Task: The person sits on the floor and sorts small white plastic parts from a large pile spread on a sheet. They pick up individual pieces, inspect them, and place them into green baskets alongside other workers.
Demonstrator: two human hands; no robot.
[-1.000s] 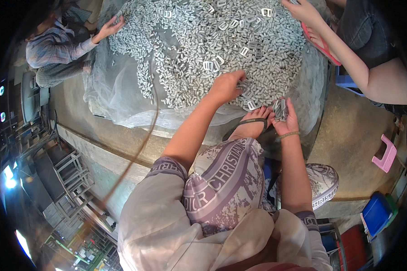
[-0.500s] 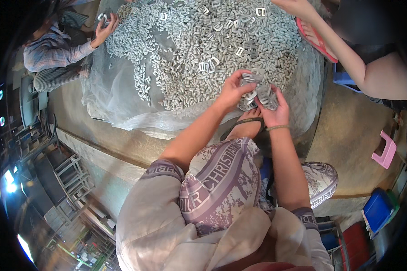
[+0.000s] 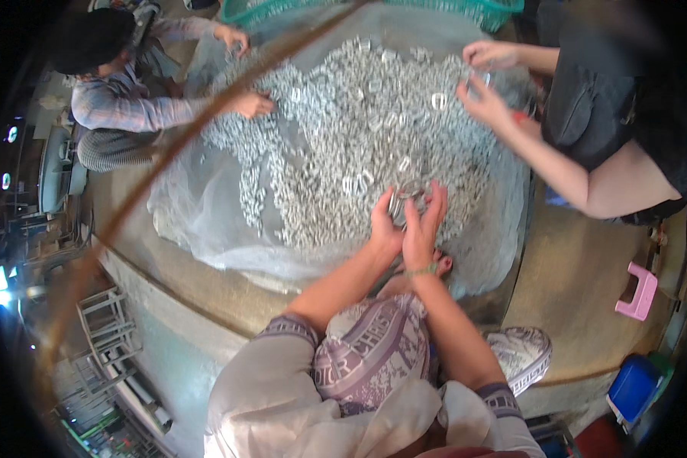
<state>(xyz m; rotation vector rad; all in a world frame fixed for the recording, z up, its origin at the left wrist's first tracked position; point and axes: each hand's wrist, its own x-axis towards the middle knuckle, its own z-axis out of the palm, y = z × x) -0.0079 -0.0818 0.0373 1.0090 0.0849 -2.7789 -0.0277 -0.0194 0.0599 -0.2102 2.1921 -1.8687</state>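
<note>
My left hand (image 3: 386, 225) and my right hand (image 3: 420, 233) are cupped together, palms facing inward, over the near edge of a wide heap of small grey metal pieces (image 3: 313, 202). Between the raised fingers sits a cluster of metal buckles (image 3: 411, 192), partly hidden by both hands. Left fingers and thumb curl at its left side, while the right fingers rise around the other side. A few loose frame-shaped buckles (image 3: 356, 183) lie on the heap just left of my hands.
Translucent sheeting (image 3: 195, 237) lies under the heap. At the left, a co-worker's hand (image 3: 252, 104) touches the pieces; another co-worker's hand (image 3: 485, 103) hovers at the right. Green baskets (image 3: 466, 14) stand beyond. A pink stool (image 3: 640, 291) is at right. A blurred brown strand (image 3: 206, 114) crosses the view.
My view has tilted, bringing the far baskets in. My hands have drawn together and turned upward around the buckles. The left co-worker's hand now reaches into the heap.
</note>
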